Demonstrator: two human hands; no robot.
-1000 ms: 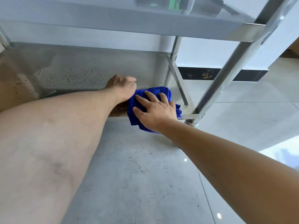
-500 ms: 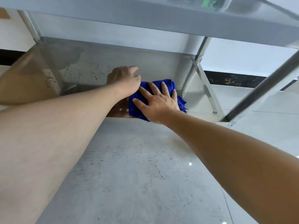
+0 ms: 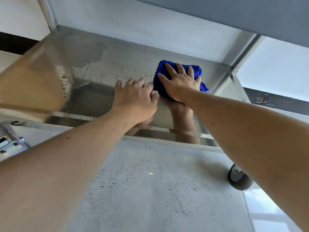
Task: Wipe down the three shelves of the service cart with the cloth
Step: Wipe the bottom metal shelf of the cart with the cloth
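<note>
The right hand (image 3: 181,85) lies flat on the blue cloth (image 3: 168,71), fingers spread wide and palm pressing it down onto the steel shelf (image 3: 103,64). It is an open, pressing grip rather than a clasp: nothing is curled around the cloth, which is bunched into a thick wad under the palm and shows beyond the fingertips and off the hand's right edge.

The left hand (image 3: 135,99) rests on the same shelf just to the left of that grip, its fingers loosely extended and holding nothing. Its thumb side sits right against the near left edge of the cloth; whether it actually touches the fabric cannot be told.

Left of and beyond the left hand, the shelf surface carries scattered water droplets (image 3: 100,74) and a larger wet patch farther back. Directly under both wrists the polished metal mirrors the forearms. The shelf's raised front lip (image 3: 167,133) runs below the hands, toward the person.

Above the grip, the underside of the shelf above (image 3: 217,12) spans the top of the view, with an upright post (image 3: 242,52) to the right of the cloth. Below the right forearm a caster wheel (image 3: 237,179) stands on the pale tiled floor (image 3: 150,190).
</note>
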